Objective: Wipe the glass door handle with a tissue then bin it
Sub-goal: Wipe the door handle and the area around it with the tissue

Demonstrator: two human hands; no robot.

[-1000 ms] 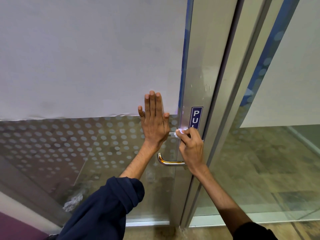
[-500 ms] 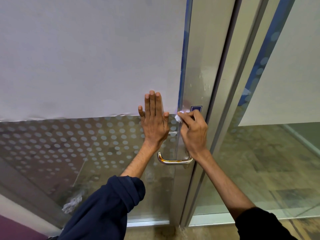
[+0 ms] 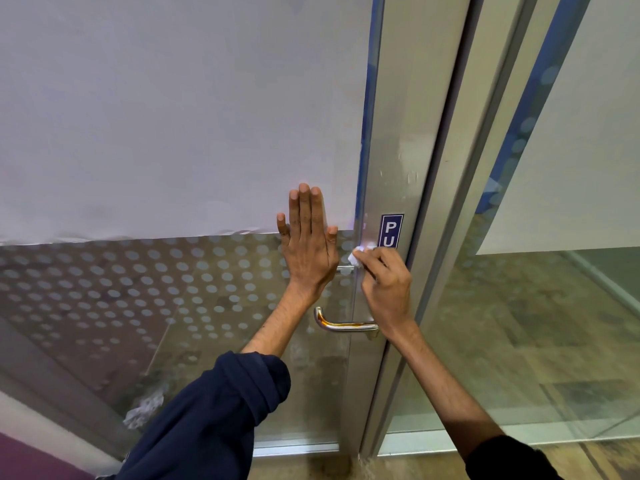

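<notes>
A steel tube door handle is fixed to the metal stile of the glass door; its lower bar and bend show, and its upper part is behind my right hand. My right hand pinches a small white tissue against the top of the handle, just under the blue PULL sticker. My left hand lies flat on the glass, fingers straight up, left of the handle and holding nothing.
The door glass is frosted above and dotted below. Right of it stand the metal door frame and a fixed glass panel. Behind the glass at lower left lies a crumpled white scrap. Wooden floor runs beneath.
My right hand slid up the handle with the tissue, covering most of the PULL sticker, then came back down a little. My left hand has stayed flat on the glass.
</notes>
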